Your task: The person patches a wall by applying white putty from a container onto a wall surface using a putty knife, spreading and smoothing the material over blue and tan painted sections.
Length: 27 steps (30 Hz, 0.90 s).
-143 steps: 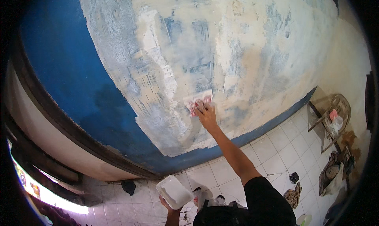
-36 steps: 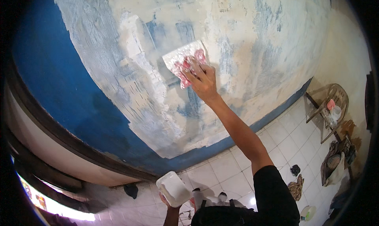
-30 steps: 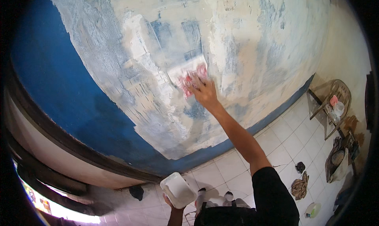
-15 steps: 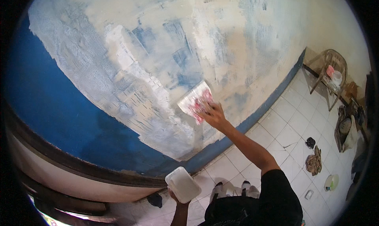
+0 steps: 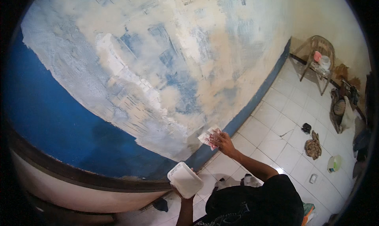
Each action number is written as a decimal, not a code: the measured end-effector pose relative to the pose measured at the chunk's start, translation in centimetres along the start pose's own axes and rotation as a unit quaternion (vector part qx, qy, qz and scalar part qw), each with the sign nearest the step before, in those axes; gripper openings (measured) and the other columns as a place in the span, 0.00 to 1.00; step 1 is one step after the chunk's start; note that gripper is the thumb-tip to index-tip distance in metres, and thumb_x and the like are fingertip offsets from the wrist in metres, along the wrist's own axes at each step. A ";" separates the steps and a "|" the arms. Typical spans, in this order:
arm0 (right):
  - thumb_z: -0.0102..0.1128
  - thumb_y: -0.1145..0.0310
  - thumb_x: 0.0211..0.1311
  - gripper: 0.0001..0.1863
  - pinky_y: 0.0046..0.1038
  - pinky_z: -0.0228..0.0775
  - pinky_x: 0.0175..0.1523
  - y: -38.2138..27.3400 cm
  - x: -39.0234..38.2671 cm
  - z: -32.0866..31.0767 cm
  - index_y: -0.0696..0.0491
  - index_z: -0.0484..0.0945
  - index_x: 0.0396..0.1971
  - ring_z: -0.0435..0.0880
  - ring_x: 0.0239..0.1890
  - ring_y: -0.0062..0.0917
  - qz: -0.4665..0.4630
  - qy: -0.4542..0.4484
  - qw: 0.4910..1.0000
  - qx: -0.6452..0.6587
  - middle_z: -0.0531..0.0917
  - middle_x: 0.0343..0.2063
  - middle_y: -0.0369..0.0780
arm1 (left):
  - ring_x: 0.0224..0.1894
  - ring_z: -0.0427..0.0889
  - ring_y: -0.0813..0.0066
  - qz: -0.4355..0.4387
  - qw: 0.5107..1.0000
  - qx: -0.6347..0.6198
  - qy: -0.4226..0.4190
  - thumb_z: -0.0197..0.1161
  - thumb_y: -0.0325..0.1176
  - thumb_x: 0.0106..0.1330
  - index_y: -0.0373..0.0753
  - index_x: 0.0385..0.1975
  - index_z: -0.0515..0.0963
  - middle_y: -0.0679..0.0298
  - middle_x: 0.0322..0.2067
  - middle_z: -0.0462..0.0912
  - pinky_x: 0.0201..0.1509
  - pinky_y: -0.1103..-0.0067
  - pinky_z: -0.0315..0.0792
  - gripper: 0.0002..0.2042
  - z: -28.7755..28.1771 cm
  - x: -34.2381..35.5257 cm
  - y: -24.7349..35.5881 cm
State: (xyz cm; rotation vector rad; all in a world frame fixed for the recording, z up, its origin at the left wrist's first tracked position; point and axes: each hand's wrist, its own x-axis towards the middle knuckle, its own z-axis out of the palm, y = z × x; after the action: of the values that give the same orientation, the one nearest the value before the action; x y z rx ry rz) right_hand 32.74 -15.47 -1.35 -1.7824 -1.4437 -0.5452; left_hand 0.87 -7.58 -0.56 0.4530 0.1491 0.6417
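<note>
Nearest to me is the person's black shirt (image 5: pixel 252 202), with the feet (image 5: pixel 248 180) just past it on the white tiled floor (image 5: pixel 270 145). An orange and green bundle (image 5: pixel 309 213) shows partly behind the shirt on the right. To the left, a dark lump (image 5: pixel 160 204) lies near the foot of the wall.

The left hand (image 5: pixel 176 191) is clamped on a white tub (image 5: pixel 185 181), holding it tilted from its left side and underneath, with a bit of finger at the right rim. I can't make out how full it is. A little farther and to the right, the right hand (image 5: pixel 223 143) is closed on a flat white spreader (image 5: pixel 206 137) smeared with red. The spreader is out in front of the low blue strip of wall, just at the bottom of the patchy coat; I can't tell whether it touches.

Over on the right of the floor sit a pale green bowl (image 5: pixel 334 163), a small clear container (image 5: pixel 313 178), a crumpled brown cloth (image 5: pixel 313 146) and a black lump (image 5: pixel 306 128).

Beyond the hands rises the wall (image 5: pixel 221 60), patched cream, white and blue, with solid blue paint (image 5: pixel 67 119) at left. In the far right corner stands a worn chair (image 5: pixel 326 44) bearing pink and whitish containers (image 5: pixel 324 62).
</note>
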 end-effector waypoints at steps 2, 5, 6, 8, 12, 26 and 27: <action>0.65 0.82 0.42 0.32 0.36 0.68 0.48 -1.7 -0.6 -4.9 0.50 0.79 0.55 0.76 0.47 0.38 0.078 -0.041 0.996 -0.001 0.77 0.57 0.43 | 0.67 0.63 0.43 -0.004 0.998 -0.028 0.049 0.61 0.70 0.55 0.45 0.73 0.53 0.44 0.68 0.60 0.68 0.49 0.60 0.50 0.0 0.7 -0.2; 0.62 0.83 0.45 0.28 0.33 0.69 0.45 -4.2 2.6 -11.6 0.52 0.81 0.51 0.77 0.43 0.37 0.250 -0.031 0.949 0.192 0.83 0.43 0.46 | 0.64 0.68 0.43 -0.034 0.998 -0.037 0.025 0.60 0.67 0.57 0.42 0.72 0.56 0.45 0.66 0.64 0.68 0.48 0.61 0.47 2.1 2.6 -1.3; 0.59 0.84 0.46 0.27 0.31 0.70 0.41 -5.3 3.7 -13.5 0.53 0.81 0.51 0.79 0.38 0.37 0.270 -0.010 0.939 0.211 0.83 0.34 0.47 | 0.64 0.68 0.43 -0.042 0.999 -0.020 -0.004 0.59 0.66 0.59 0.42 0.71 0.56 0.46 0.66 0.64 0.68 0.48 0.61 0.46 3.3 3.3 -1.8; 0.58 0.84 0.47 0.24 0.33 0.71 0.38 -7.1 5.2 -17.6 0.54 0.81 0.49 0.80 0.35 0.37 0.301 -0.024 0.923 0.238 0.83 0.33 0.47 | 0.64 0.68 0.44 -0.055 0.998 -0.007 -0.033 0.57 0.66 0.61 0.42 0.71 0.56 0.47 0.66 0.64 0.68 0.49 0.61 0.45 5.9 5.0 -3.1; 0.59 0.78 0.47 0.18 0.36 0.73 0.35 -9.3 7.5 -20.7 0.60 0.76 0.42 0.83 0.29 0.45 0.356 0.008 0.896 0.266 0.82 0.25 0.50 | 0.65 0.68 0.45 -0.089 0.995 0.006 -0.042 0.55 0.65 0.63 0.42 0.71 0.57 0.48 0.66 0.65 0.69 0.50 0.60 0.43 10.1 9.3 -6.4; 0.63 0.74 0.39 0.27 0.45 0.75 0.37 -8.7 6.0 -19.1 0.60 0.72 0.47 0.83 0.31 0.53 0.454 -0.116 0.883 0.014 0.83 0.25 0.53 | 0.66 0.68 0.54 -0.176 0.980 0.000 -0.093 0.47 0.57 0.69 0.40 0.68 0.62 0.53 0.65 0.68 0.70 0.58 0.62 0.34 13.7 13.4 -9.3; 0.63 0.74 0.40 0.28 0.45 0.75 0.38 -8.8 6.0 -19.0 0.59 0.72 0.47 0.83 0.32 0.53 0.455 -0.099 0.885 0.004 0.83 0.26 0.53 | 0.64 0.69 0.54 -0.178 0.979 -0.030 -0.099 0.48 0.56 0.69 0.39 0.67 0.64 0.52 0.64 0.69 0.69 0.59 0.63 0.33 13.9 13.2 -9.5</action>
State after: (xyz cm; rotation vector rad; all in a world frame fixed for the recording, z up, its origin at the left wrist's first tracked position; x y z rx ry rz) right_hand 28.51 -25.84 17.32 -2.2843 -0.5661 0.1426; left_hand 20.34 -11.29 7.64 0.4158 0.0192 0.2463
